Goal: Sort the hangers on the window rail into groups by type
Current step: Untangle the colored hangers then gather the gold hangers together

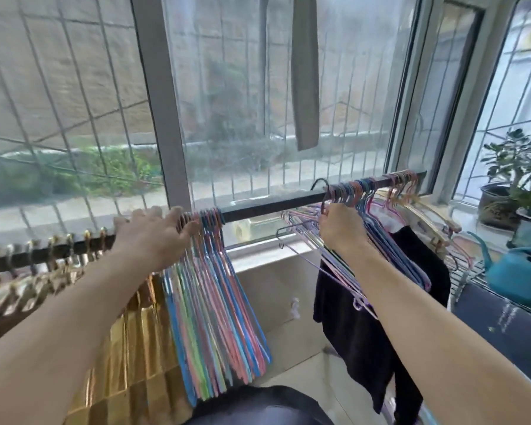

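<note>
While the sorting is under way, the hangers are strung along the window rail [267,202] in clusters. A tight bunch of coloured wire hangers [215,289] is hung left of the rail's bare middle stretch, packed together, it would seem, as a finished group. Further left along the rail, a row of gold-coloured hangers [59,265] is kept apart as another type. Right of the bare stretch, a mixed cluster [380,228] is crowded together, wire hangers with a dark garment [377,317] among them, and wooden hangers [432,213] near the rail's right end; this part is judged still unsorted.

The left hand [154,231] is laid with straight fingers against the left side of the coloured bunch, nothing being gripped, probably to keep the bunch pressed together. The grip of the right hand [341,225] is closed round the necks of a few wire hangers just under the rail, apparently so that they can be drawn leftwards.

Beyond the rail's right end, a teal watering can [521,277] and potted plants [515,179] are set on the sill.
</note>
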Motion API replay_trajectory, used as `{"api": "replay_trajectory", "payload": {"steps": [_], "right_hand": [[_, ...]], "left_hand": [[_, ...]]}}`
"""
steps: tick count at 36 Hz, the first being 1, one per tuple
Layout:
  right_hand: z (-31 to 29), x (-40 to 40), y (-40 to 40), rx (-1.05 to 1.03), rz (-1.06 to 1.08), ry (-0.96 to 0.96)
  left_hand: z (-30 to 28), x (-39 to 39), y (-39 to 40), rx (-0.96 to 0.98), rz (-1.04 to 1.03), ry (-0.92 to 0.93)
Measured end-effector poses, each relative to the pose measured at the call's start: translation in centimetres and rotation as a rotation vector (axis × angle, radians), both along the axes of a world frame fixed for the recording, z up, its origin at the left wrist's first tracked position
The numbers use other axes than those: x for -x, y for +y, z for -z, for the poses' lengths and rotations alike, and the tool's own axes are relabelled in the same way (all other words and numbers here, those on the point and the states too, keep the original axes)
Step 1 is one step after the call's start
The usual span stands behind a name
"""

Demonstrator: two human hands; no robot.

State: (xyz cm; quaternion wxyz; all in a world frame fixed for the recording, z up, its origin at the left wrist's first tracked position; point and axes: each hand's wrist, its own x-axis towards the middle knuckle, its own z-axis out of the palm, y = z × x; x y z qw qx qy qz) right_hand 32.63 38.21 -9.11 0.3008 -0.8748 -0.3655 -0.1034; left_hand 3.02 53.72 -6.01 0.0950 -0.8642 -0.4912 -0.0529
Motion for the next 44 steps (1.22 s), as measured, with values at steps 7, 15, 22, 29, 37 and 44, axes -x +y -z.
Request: {"api": "replay_trajectory", "payload": {"steps": [7,15,22,29,37,44], "right_hand": [[-0.2,-1.6,3.5,0.055,0.052,0.046],[0.0,-3.2,4.6,0.168,0.122,0.102],[0.8,-4.6,4.1,0.177,0.177,0.067],[0.6,-4.5,4.1,0.206,0.162,0.002],[0.1,-3.7,4.2,0.152,0.076,-0.201],[-0.6,-3.8,5.0,0.138,-0.03,0.151]], "left_hand": [[0.1,-0.1,0.6,-0.027,-0.016,-0.028],[-0.1,-0.3,0.7,-0.017,-0.024,-0.033],[-0.1,-0.5,0.7,-0.014,-0.023,-0.012],[-0.2,-0.1,0.8,-0.008,-0.028,-0.018],[-0.1,-0.1,0.9,-0.009,-0.018,-0.013],[0.1,-0.2,1.0,-0.008,-0.011,-0.025]]}}
